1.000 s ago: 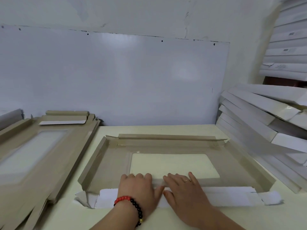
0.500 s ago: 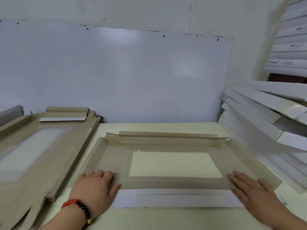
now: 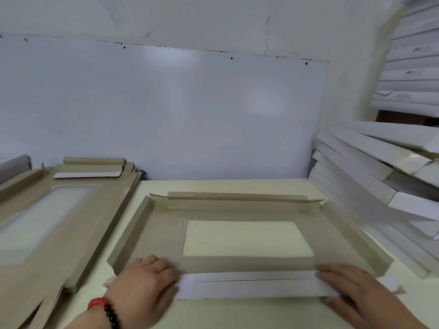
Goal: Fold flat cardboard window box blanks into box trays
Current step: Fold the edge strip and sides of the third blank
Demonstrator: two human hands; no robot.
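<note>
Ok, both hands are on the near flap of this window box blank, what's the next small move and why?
Probably lift the near flap upright along its crease. It lies flat, white side up, under the left hand and right hand, while the blank's left side wall already stands raised.
</note>
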